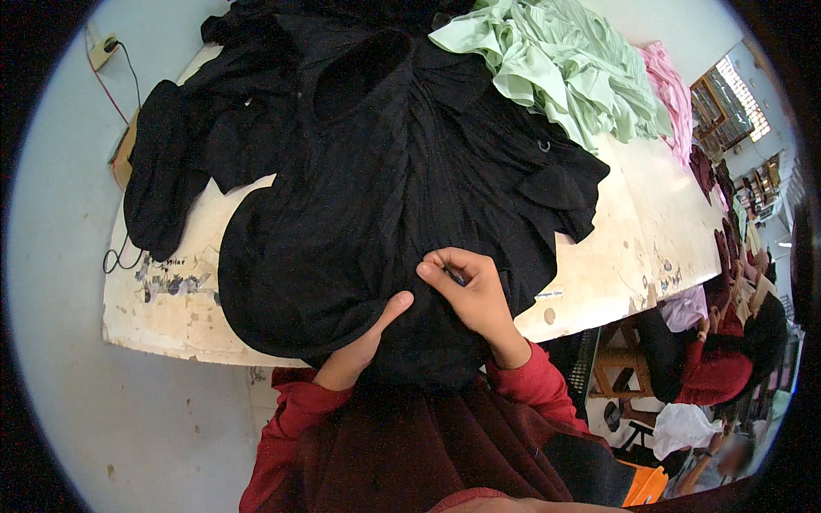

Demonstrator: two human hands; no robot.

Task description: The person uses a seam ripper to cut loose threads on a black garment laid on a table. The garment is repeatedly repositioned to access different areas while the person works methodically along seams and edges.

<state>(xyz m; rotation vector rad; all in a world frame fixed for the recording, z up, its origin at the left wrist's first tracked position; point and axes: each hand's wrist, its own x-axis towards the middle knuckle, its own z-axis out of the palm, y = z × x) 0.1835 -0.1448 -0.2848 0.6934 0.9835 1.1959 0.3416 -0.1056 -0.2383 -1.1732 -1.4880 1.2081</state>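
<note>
A large black garment (342,222) lies spread and creased over the table, its near end hanging over the front edge towards me. My left hand (363,340) holds the near part of it, thumb on top and the other fingers hidden beneath the cloth. Just to the right, my right hand (473,297) is closed over the same cloth, thumb and forefinger pinched together. Inside its curled fingers shows a small dark-blue object (459,278), mostly hidden, so its kind is unclear.
Pale green cloth (573,73) is heaped at the far right of the table (616,256), with pink cloth (669,94) beside it. A wall (64,282) runs along the left, bearing a socket (103,51) with a cable. Another person in red (714,372) sits at the right near a wooden stool (617,372).
</note>
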